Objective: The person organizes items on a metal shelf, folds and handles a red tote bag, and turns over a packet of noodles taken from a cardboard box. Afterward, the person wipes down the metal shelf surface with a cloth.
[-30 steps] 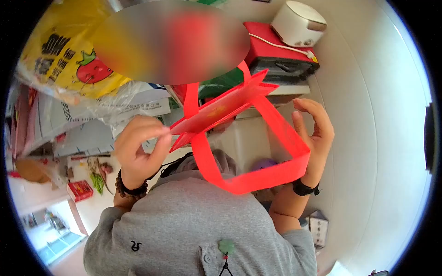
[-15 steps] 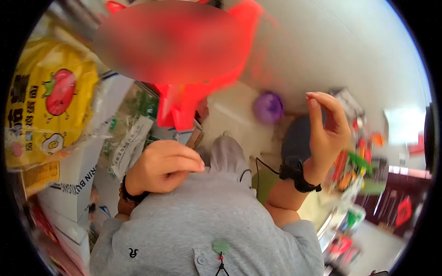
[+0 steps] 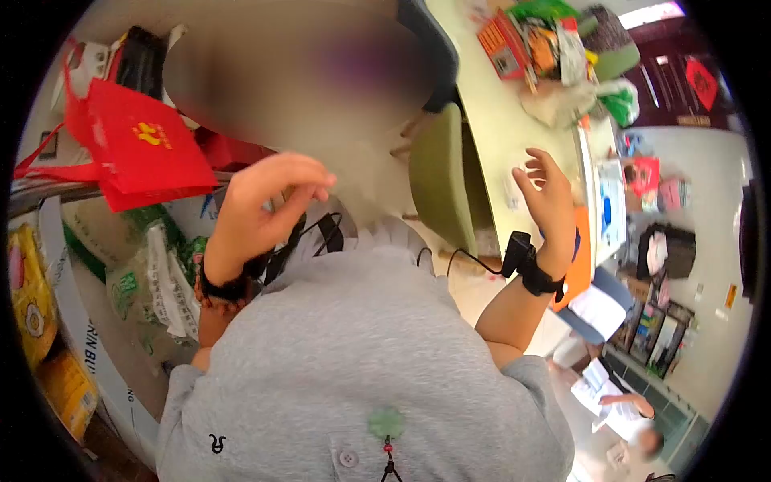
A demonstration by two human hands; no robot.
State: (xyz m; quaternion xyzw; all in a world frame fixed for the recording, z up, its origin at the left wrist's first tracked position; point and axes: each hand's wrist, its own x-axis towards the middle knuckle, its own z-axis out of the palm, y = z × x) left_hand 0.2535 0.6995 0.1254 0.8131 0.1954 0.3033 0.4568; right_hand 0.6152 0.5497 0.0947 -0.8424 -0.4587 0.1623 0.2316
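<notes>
My left hand (image 3: 269,205) is raised over the left side of my grey shirt, its thumb and fingertips pressed together; anything between them is too small to make out. Up and left of it, a red bag (image 3: 144,149) with a yellow print and red handles rests tilted on other things, apart from the hand. My right hand (image 3: 546,193) is up on the right with fingers curled but apart, holding nothing. It appears in front of a pale table (image 3: 502,132). Both wrists carry dark bands.
A green chair (image 3: 440,177) stands by the table, which bears a red box (image 3: 504,48) and bags. Plastic packaging (image 3: 161,281) and a yellow package (image 3: 68,390) lie at left. Far lower right, a person (image 3: 622,414) in white is seen. A blue-seated chair (image 3: 598,309) stands nearer.
The view has swung right, bringing the table, green chair and another person into sight. The red bag now appears at the upper left, away from both hands; earlier its strap was by my right hand.
</notes>
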